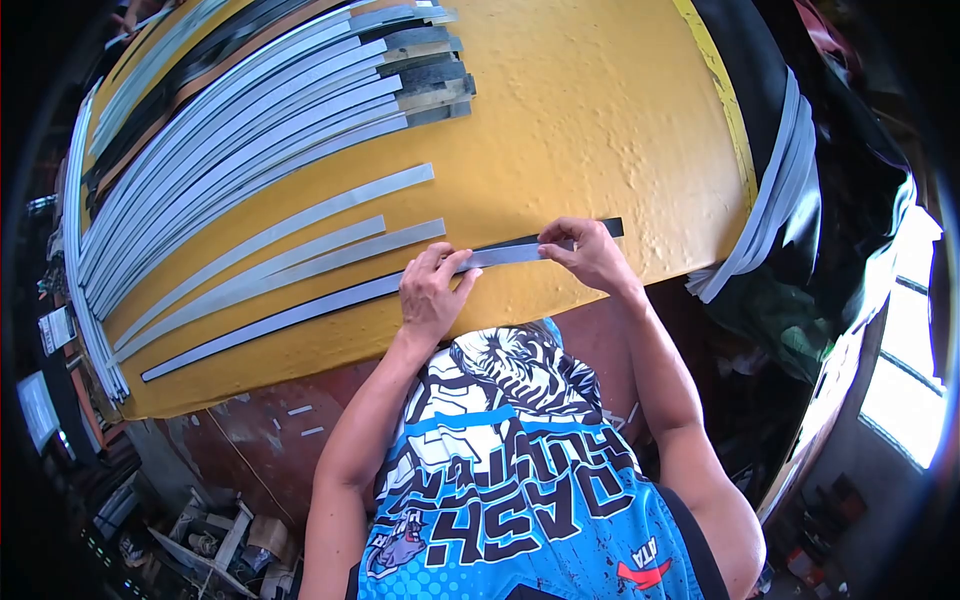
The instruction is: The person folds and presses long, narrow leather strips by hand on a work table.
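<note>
A long light-grey strip (300, 312) lies along a black strip (612, 227) near the table's front edge. The black one shows as a thin border and sticks out past the grey one at the right. My left hand (430, 290) is closed over both strips near their middle, fingers bent and thumb against the near side. Farther right, my right hand (592, 258) pinches the grey strip's right end between thumb and fingers, over the black strip. Beyond my left hand, several loose grey strips (340, 201) rest on the table, apart from the pair.
The yellow-covered table (560, 120) curves away in front of me. A large stack of grey and black strips (260, 120) fills its far left. More grey strips (770, 190) hang over the right edge beside dark material. A wooden crate (205, 535) stands below left.
</note>
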`<move>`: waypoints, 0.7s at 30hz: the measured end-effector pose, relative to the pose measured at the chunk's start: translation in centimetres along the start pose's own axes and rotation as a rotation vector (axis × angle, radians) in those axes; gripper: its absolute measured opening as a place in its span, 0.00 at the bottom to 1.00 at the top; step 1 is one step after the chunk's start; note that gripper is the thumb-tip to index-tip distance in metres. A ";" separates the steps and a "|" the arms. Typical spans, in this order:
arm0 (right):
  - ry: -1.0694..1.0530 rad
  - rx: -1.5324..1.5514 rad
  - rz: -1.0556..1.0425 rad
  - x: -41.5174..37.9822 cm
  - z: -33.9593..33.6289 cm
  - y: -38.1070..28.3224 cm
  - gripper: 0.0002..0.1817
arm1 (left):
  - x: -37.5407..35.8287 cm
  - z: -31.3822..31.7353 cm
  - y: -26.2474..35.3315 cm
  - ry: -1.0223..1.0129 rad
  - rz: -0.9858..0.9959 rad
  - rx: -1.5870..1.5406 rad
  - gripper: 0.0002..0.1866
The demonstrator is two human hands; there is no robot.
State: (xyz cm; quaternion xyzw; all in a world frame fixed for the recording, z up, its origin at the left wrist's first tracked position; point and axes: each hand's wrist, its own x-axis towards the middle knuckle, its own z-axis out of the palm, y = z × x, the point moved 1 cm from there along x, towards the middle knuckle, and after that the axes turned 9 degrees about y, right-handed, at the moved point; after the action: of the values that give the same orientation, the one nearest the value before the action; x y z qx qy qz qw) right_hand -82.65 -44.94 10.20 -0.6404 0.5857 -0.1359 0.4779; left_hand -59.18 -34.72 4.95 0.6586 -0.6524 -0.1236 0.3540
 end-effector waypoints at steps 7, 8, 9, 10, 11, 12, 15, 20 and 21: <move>-0.056 0.050 -0.003 -0.8 -0.3 -1.4 0.10 | -0.1 0.0 0.2 0.006 -0.008 0.013 0.14; -0.053 0.050 -0.002 -0.7 -0.3 -1.4 0.10 | -0.1 0.0 0.2 0.003 -0.011 0.015 0.14; -0.059 0.045 -0.007 -0.6 -0.4 -1.3 0.11 | -0.1 0.1 0.2 0.002 -0.015 0.017 0.15; -0.066 0.041 -0.011 -0.5 -0.4 -1.3 0.11 | -0.1 0.1 0.2 0.002 -0.013 0.017 0.15; -0.065 0.041 -0.012 -0.5 -0.3 -0.9 0.11 | 0.0 0.0 0.3 -0.004 -0.016 0.010 0.15; -0.076 0.115 0.032 -0.5 -0.2 -0.3 0.11 | 0.0 0.0 0.2 -0.008 -0.020 0.005 0.15; -0.107 0.227 0.087 -0.6 0.1 -0.3 0.12 | -0.1 0.1 0.1 0.008 -0.026 -0.005 0.15; -0.157 0.282 0.087 -1.1 0.3 -1.9 0.12 | 0.0 0.1 0.2 -0.004 -0.023 0.003 0.16; -0.172 0.318 0.078 -1.3 0.5 -2.0 0.12 | 0.0 0.1 0.2 0.001 -0.021 -0.001 0.16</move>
State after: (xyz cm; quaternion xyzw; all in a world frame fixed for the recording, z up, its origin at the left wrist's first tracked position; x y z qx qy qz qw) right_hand -81.40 -43.86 11.95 -0.5429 0.5380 -0.1529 0.6265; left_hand -59.42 -34.73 5.04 0.6654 -0.6449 -0.1274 0.3536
